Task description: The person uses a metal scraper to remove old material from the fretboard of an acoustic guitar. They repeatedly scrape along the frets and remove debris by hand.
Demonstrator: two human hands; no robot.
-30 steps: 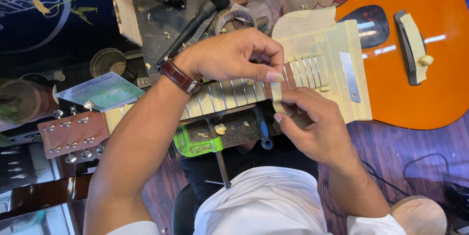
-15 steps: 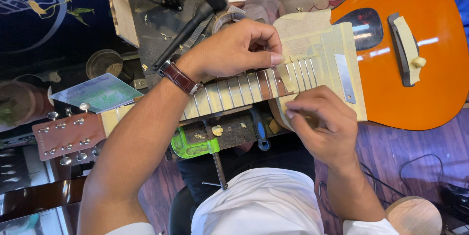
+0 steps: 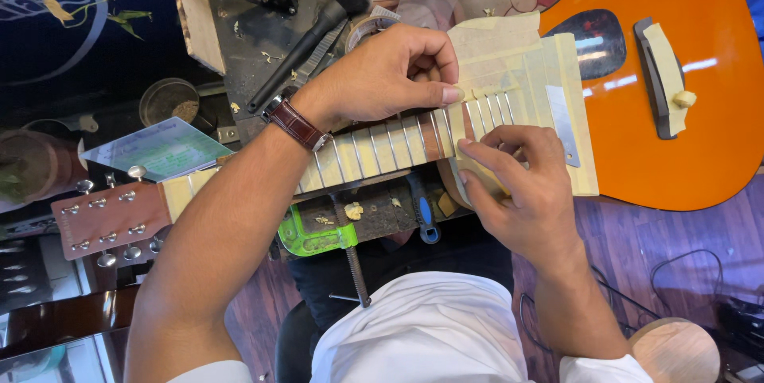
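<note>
Two hands' fingers pinched on cream masking tape (image 3: 509,85) across orange guitar's (image 3: 700,128) taped fretboard (image 3: 382,148).

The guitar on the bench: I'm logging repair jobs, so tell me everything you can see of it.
The guitar is an acoustic with a glossy orange top, lying face up across the bench, body to the right, brown headstock with silver tuners to the left. Pale masking tape covers the fretboard between the frets and the top around the neck end; the bridge is taped too. No strings show. The left hand presses the tape on the fretboard with its thumb; the right hand touches the neck's near edge.
</note>
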